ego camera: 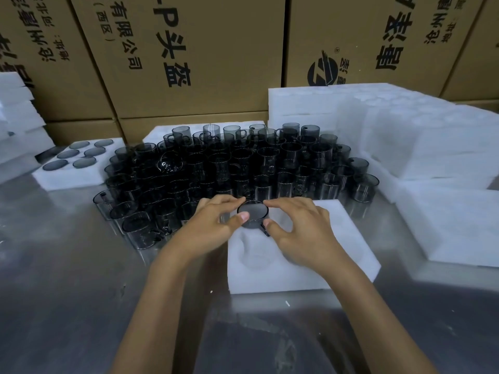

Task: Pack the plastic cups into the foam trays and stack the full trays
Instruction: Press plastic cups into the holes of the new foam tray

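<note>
A person's left hand (216, 221) and right hand (297, 225) together seat a smoky grey plastic cup (252, 214), turned bottom-up, into a pocket at the far end of a white foam tray (310, 268) lying on a steel table (67, 292); the fingers and thumb of each hand curl round the cup's rim from either side, the right thumb just beside the cup's small handle, and the cup looks only partly sunk in the foam. It appears to be the first cup in this tray, whose nearer pockets show as bare hollows, so the packing of this one has barely begun. Behind the hands a dense crowd of loose cups (243, 163) stands waiting, many dozens by the look of it, which suggests most of the job lies ahead. To the left, a filled tray (67, 176) shows the round grey bottoms of cups pressed flush into its pockets, and further left stands a pile of foam (19, 125), though whether those trays hold cups cannot be told. On the right, a stack of foam trays (391, 130) seems to be spare stock still to be filled. Printed cardboard boxes (189, 63) wall in the back of the bench
</note>
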Demonstrator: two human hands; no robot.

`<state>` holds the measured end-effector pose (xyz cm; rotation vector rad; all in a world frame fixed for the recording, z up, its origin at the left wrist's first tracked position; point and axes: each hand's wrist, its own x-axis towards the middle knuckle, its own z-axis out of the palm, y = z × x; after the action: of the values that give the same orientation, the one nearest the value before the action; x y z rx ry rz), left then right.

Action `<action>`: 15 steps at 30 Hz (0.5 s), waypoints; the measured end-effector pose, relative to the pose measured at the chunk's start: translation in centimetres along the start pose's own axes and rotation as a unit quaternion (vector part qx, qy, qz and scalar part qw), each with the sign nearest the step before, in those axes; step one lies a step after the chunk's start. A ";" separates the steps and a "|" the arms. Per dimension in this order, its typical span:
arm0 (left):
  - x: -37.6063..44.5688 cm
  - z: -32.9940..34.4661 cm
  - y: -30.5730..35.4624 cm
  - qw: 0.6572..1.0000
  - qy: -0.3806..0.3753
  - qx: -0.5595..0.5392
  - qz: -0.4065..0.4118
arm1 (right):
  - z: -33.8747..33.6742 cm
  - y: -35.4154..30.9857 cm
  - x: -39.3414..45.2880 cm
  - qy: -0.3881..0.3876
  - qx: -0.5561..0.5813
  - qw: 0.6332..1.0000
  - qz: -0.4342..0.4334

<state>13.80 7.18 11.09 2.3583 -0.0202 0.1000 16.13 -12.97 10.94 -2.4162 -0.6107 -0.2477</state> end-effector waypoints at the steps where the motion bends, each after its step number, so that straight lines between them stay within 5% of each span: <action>1: 0.1 0.2 0.0 1.000 -0.002 0.004 -0.002 | 0.0 0.0 0.0 -0.001 -0.004 1.000 0.003; 8: 0.1 0.7 0.5 0.999 -0.005 0.039 -0.025 | 0.2 -0.1 0.0 -0.013 -0.069 0.997 0.008; 15: 0.2 0.4 1.2 1.000 0.013 -0.012 -0.018 | 0.1 -0.1 1.0 -0.073 0.033 0.996 0.024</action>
<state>13.96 6.01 11.64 2.3330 0.0323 0.1122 16.98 -12.50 11.27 -2.3954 -0.6150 -0.0301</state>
